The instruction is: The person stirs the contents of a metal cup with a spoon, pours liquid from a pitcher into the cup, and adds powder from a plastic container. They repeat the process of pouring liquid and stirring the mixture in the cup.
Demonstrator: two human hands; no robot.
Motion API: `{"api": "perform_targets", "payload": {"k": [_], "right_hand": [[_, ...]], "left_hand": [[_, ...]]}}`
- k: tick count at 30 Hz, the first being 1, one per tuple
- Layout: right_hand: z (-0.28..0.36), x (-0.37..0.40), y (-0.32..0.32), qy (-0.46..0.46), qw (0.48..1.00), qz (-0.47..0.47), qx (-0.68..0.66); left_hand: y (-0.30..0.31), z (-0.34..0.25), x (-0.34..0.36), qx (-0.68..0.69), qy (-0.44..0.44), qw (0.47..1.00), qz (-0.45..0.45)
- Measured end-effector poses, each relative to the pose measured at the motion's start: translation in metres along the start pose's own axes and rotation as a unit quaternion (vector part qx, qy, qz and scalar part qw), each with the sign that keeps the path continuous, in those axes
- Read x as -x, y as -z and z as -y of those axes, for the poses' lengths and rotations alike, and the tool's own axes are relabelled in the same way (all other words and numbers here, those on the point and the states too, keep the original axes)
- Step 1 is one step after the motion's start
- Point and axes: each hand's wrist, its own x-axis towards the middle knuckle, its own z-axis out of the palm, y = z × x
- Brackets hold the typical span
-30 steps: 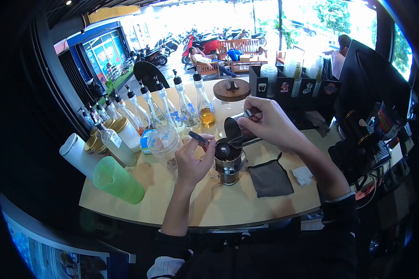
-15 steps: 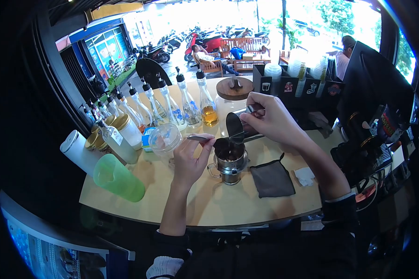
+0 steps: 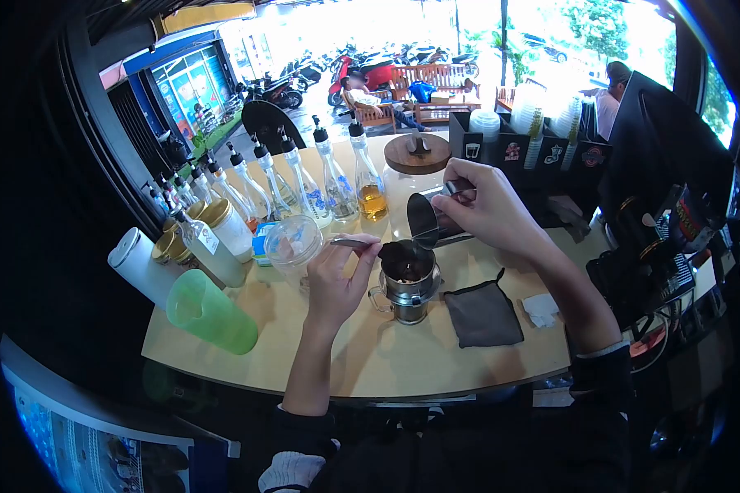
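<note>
Desk [image 3: 362,370] across mid-frame | metal cup [image 3: 409,296] at frame centre, probably stiff, slippery, best gripped by its side handle [image 3: 376,301] | my right fingers [image 3: 450,207] pinch a dark scoop [image 3: 421,217] above; my left fingers [image 3: 358,273], a light-looking spoon [image 3: 349,243]

Right-hand fingers [image 3: 450,207] hold a dark scoop [image 3: 422,217] tilted over a metal cup [image 3: 409,291].

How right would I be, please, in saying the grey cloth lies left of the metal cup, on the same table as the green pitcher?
The side is wrong: the head view shows the grey cloth right of the metal cup, on the same table as the green pitcher.
</note>
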Motion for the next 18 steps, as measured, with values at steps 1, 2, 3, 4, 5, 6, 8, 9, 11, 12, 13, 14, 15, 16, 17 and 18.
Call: {"api": "perform_targets", "payload": {"k": [1, 2, 3, 4, 5, 6, 8, 9, 11, 12, 13, 14, 15, 16, 17, 18], "right_hand": [[-0.001, 0.0, 0.0, 0.003, 1.0, 0.001, -0.004], [-0.002, 0.001, 0.001, 0.006, 1.0, 0.001, -0.008], [-0.001, 0.001, 0.001, 0.006, 1.0, 0.001, -0.008], [0.001, 0.002, 0.001, 0.003, 1.0, 0.002, -0.016], [0.003, 0.003, 0.001, 0.0, 1.0, 0.003, -0.024], [0.005, 0.004, 0.001, 0.0, 1.0, 0.003, -0.024], [0.009, 0.005, 0.0, -0.007, 0.999, 0.006, -0.034], [0.008, 0.005, -0.002, -0.007, 0.999, 0.006, -0.034], [0.006, 0.005, -0.005, 0.003, 0.999, 0.007, -0.038], [0.009, 0.005, -0.005, 0.003, 0.999, 0.007, -0.039], [0.014, 0.005, -0.005, -0.003, 0.999, 0.028, -0.019], [0.017, 0.006, -0.005, -0.009, 0.999, 0.049, 0.0], [0.016, 0.005, -0.007, -0.008, 0.999, 0.05, 0.0], [0.014, 0.004, -0.009, 0.002, 0.999, 0.033, -0.007], [0.014, 0.004, -0.01, 0.012, 1.0, 0.017, -0.015], [0.015, 0.004, -0.011, 0.013, 1.0, 0.018, -0.015]], "left_hand": [[0.0, 0.0, 0.0, -0.001, 0.0, 1.0, -0.002], [0.0, 0.0, 0.0, -0.003, 0.0, 1.0, -0.005], [0.0, -0.001, 0.0, -0.003, -0.001, 1.0, -0.004], [0.0, -0.002, -0.001, -0.004, -0.006, 1.0, -0.006], [0.001, -0.003, -0.001, -0.006, -0.01, 1.0, -0.008], [0.001, -0.003, -0.001, -0.006, -0.01, 1.0, -0.008], [0.001, -0.004, -0.001, 0.0, -0.007, 1.0, -0.009], [0.001, -0.004, -0.001, 0.0, -0.007, 1.0, -0.009], [0.002, -0.003, 0.001, -0.006, 0.0, 1.0, -0.012], [0.002, -0.003, 0.002, -0.006, 0.0, 1.0, -0.012], [0.003, -0.002, 0.003, -0.002, 0.001, 1.0, -0.01], [0.004, -0.002, 0.004, 0.002, 0.001, 1.0, -0.009], [0.004, -0.001, 0.005, 0.002, 0.001, 1.0, -0.009], [0.005, 0.0, 0.006, 0.004, -0.002, 1.0, -0.005], [0.006, 0.001, 0.006, 0.007, -0.006, 1.0, -0.002], [0.007, 0.0, 0.007, 0.006, -0.005, 1.0, -0.002]]}}
